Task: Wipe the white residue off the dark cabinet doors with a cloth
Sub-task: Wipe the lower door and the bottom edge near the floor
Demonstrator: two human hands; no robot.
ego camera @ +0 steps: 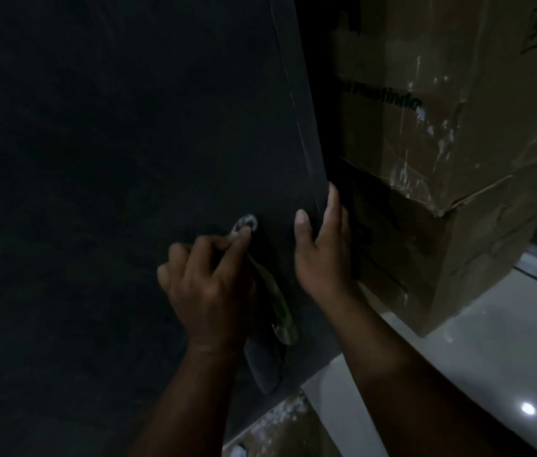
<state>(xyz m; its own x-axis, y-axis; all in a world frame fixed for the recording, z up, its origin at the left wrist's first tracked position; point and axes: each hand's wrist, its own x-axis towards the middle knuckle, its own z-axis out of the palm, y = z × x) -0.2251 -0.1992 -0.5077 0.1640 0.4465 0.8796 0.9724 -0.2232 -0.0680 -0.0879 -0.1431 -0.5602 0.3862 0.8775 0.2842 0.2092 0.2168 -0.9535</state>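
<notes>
Cloth [277,301] against dark cabinet door [112,159]

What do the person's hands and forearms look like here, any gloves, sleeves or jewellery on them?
Both are bare. The left hand and the right hand wear no gloves, and no ring, watch or band shows. Both forearms are uncovered all the way to the frame's bottom edge, with no sleeve in view. The light is dim, so fine marks cannot be told.

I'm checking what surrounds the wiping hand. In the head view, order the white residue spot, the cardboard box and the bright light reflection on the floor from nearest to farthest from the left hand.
1. White residue spot: at the left hand's fingertips, on the dark cabinet door.
2. Cardboard box: to the right, beyond the door edge.
3. Light reflection: far lower right, on the floor.
</notes>
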